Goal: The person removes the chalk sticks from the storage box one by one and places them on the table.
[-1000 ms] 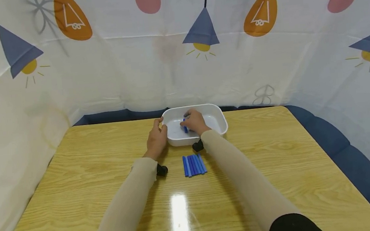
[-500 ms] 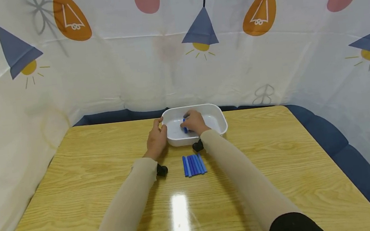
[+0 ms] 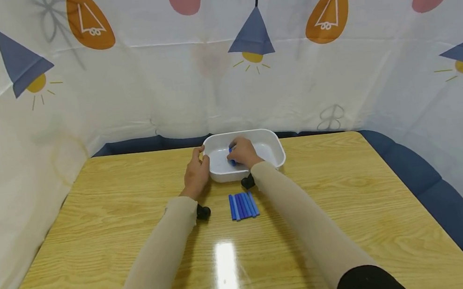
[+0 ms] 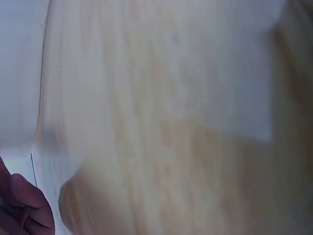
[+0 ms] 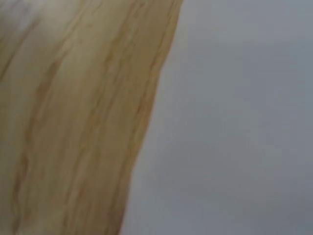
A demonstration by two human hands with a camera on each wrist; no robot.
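A white rectangular tray (image 3: 222,177) stands at the far side of the wooden table. My right hand (image 3: 244,152) reaches inside it and pinches a blue stick (image 3: 233,162), partly covered by the fingers. At the tray's left end, my left hand (image 3: 195,172) rests against the outer wall, thumb and fingers spread near the rim. A row of several blue sticks (image 3: 244,206) lies side by side in front of the tray. The left wrist view has some loosely bent fingers (image 4: 32,203) at its lower left corner. The right wrist view contains only table and a white surface, no hand.
The pale wooden table (image 3: 97,234) spreads around the tray on the near side and both flanks. Behind it hangs a white printed cloth (image 3: 158,91), with dark blue padding (image 3: 412,168) along the right edge.
Inside the tray, the blue stick in my right hand has tilted slightly and less of it shows. My left hand, the tray and the row of sticks hold their places.
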